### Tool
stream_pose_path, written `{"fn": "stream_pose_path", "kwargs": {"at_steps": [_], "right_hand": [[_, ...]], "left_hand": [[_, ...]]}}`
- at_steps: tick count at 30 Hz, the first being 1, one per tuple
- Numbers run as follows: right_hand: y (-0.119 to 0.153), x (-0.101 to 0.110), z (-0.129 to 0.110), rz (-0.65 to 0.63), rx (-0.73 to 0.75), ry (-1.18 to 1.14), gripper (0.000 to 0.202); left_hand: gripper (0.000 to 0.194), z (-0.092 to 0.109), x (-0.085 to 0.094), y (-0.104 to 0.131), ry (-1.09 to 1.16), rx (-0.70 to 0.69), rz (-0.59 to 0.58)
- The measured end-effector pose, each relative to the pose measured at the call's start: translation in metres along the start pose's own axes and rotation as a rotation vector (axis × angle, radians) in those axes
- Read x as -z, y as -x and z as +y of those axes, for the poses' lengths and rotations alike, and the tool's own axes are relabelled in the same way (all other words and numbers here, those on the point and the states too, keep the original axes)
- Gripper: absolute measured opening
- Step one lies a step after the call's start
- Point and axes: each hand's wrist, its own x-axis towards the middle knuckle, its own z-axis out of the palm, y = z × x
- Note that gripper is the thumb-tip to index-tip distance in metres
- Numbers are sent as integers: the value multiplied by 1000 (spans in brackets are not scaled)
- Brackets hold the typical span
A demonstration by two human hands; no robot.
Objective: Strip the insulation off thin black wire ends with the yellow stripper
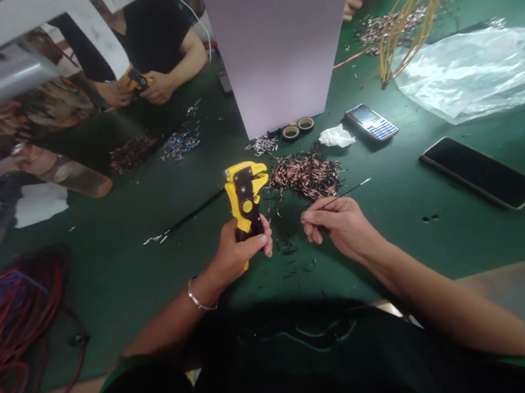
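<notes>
My left hand is wrapped round the black handles of a yellow and black wire stripper, held upright with its jaws toward the right. Between the thumb and fingers of my right hand is a thin black wire, its pale tip pointing up and right. Just beyond both hands lies a pile of short black and copper-coloured pieces. Behind the tool, a bundle of black wires with bare ends lies on the green table. Small black scraps are scattered between my hands.
A smartphone and a keypad phone lie to the right, near crumpled tissue. Two tape rolls sit by an upright panel. Red cable coils are at left, a plastic bag back right. Other people's hands hold tools opposite.
</notes>
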Motion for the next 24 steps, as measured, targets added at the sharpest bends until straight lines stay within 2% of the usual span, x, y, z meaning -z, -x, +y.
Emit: {"fn": "stream_pose_path", "kwargs": {"at_steps": [6,14,19,24], "right_hand": [[-3,8,-1,51,35,6,14],[-2,5,-3,64,56,-17,16],[-8,18,-13,169,148,-67,15],[-10,23,-15,175,224,-48,17]], "left_hand": [[23,2,0,-1,36,20,27],[21,3,0,2,24,38,29],[19,3,3,1,-4,32,61],[21,6,8,-2,-35,60,-27]]}}
